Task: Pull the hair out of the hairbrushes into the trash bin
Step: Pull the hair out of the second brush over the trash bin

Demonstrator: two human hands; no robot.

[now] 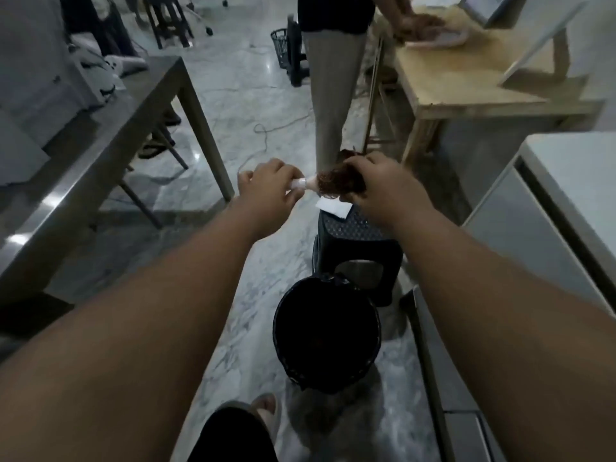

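The left hand [266, 191] is closed round the brush [305, 182] handle, and the right hand [373, 185], at 3 o'clock from it, pinches the hair [336, 185] matted on the head. The bin [326, 331] sits at 6 o'clock, below. The hair looks light, soft and tangled, so it is probably best gripped low by the bristles and peeled off whole.

You stand on a grey marble floor [253, 95]; a metal table [110, 128] fills the left of the frame, a wooden table [466, 81] the upper right.
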